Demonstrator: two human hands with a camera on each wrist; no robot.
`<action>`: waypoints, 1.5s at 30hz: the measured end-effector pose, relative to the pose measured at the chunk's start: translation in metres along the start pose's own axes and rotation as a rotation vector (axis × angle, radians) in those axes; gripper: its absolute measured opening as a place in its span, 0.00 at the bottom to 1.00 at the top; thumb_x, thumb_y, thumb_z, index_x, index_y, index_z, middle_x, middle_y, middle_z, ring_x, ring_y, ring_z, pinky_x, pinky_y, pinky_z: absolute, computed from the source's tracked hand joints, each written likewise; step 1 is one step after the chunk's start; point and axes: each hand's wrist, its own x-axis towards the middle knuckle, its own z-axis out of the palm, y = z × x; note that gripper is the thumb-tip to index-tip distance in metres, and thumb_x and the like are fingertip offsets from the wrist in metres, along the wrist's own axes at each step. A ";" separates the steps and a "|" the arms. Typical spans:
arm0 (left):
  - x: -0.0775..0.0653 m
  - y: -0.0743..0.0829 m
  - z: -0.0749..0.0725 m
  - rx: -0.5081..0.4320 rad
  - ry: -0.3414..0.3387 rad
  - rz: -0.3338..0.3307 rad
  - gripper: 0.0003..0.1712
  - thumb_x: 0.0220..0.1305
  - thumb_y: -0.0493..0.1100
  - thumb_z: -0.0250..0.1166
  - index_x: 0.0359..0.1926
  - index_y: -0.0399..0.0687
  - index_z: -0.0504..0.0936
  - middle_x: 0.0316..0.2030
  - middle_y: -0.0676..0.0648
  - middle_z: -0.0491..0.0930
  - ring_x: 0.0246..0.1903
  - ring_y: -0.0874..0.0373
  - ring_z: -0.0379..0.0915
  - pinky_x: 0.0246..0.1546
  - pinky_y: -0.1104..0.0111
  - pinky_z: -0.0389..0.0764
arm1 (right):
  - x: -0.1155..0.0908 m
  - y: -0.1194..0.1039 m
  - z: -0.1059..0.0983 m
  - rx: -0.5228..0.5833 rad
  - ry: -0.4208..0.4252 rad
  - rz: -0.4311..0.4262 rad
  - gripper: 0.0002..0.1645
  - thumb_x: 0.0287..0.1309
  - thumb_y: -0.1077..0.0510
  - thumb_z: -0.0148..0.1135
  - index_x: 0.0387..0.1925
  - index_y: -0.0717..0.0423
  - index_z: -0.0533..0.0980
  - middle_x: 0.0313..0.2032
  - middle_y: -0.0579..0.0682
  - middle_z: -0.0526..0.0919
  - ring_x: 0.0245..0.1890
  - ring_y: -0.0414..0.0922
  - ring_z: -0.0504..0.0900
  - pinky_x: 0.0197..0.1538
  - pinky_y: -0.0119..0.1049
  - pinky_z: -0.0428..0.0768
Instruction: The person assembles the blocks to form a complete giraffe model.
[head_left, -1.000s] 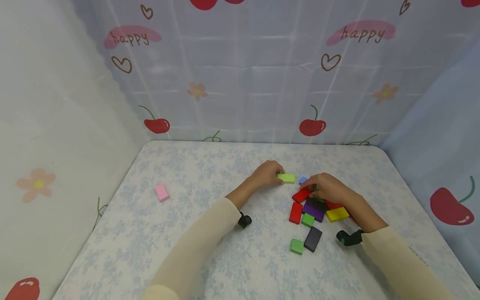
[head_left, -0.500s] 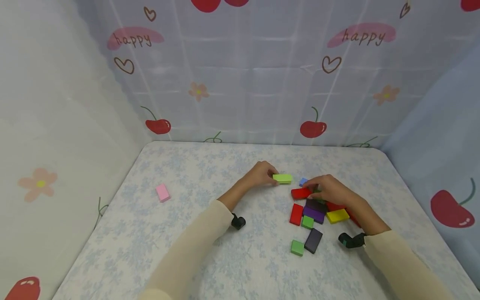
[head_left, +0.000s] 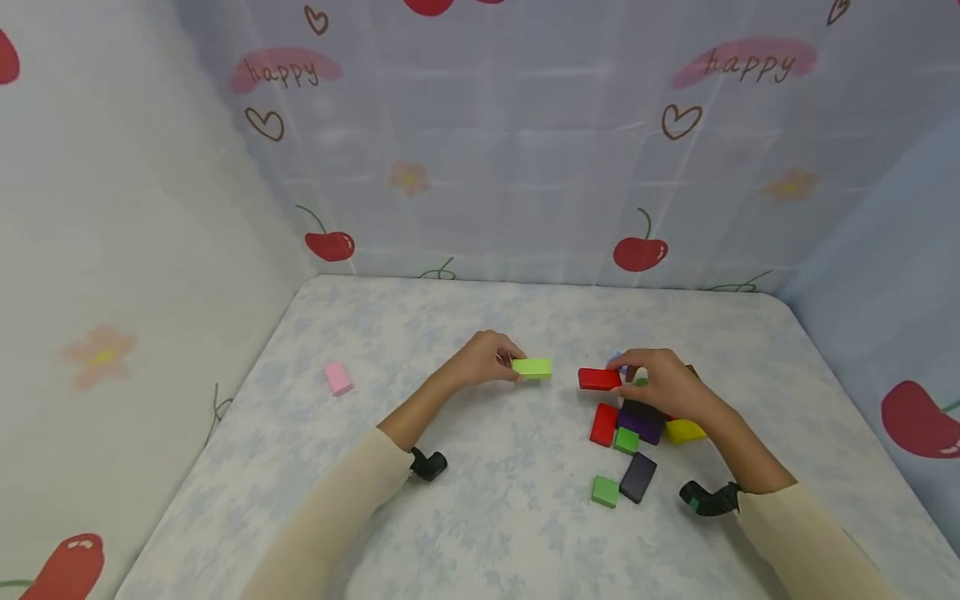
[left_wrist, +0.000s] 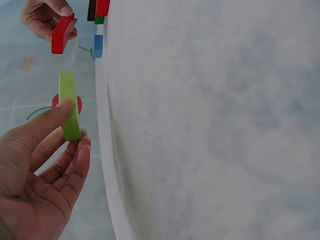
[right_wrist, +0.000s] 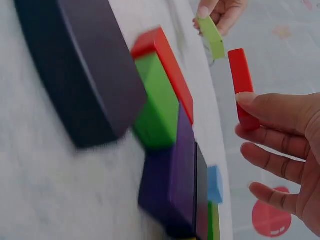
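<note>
My left hand pinches a lime-green block by its left end; the left wrist view shows thumb and fingertips on the lime block. To the right, my right hand holds a red block between thumb and fingers, seen closely as a narrow red block in the right wrist view. Both blocks appear raised over the table, apart from each other. Below the right hand lies a cluster with another red block, a purple block, a small green block and a yellow block.
A dark grey block and a green block lie nearer the front. The pink block sits alone at the left of the patterned table. A blue block is partly hidden behind the right hand in the head view. Curtains surround the table.
My left hand has moved left and toward me with the lime-green block. The right hand has lifted the red block from the cluster's edge, and it now lies level in the grip.
</note>
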 end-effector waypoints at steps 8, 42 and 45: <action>-0.037 -0.004 -0.006 0.007 0.023 -0.017 0.18 0.56 0.38 0.79 0.49 0.41 0.89 0.40 0.48 0.84 0.36 0.60 0.79 0.39 0.71 0.81 | 0.004 -0.038 0.021 0.008 0.018 -0.003 0.18 0.53 0.60 0.78 0.47 0.56 0.84 0.39 0.46 0.84 0.36 0.45 0.79 0.35 0.34 0.79; -0.130 -0.043 -0.016 -0.013 0.073 -0.035 0.18 0.53 0.42 0.81 0.47 0.49 0.90 0.40 0.54 0.83 0.36 0.58 0.74 0.38 0.67 0.78 | 0.026 -0.113 0.104 -0.049 -0.020 0.064 0.16 0.50 0.55 0.81 0.41 0.51 0.87 0.33 0.43 0.80 0.28 0.37 0.72 0.29 0.31 0.73; -0.131 -0.046 -0.016 -0.032 0.076 -0.015 0.19 0.53 0.42 0.81 0.47 0.49 0.90 0.41 0.54 0.82 0.36 0.57 0.74 0.38 0.67 0.78 | 0.027 -0.112 0.106 -0.057 -0.008 0.081 0.16 0.49 0.56 0.81 0.41 0.51 0.87 0.32 0.44 0.80 0.27 0.38 0.72 0.28 0.32 0.72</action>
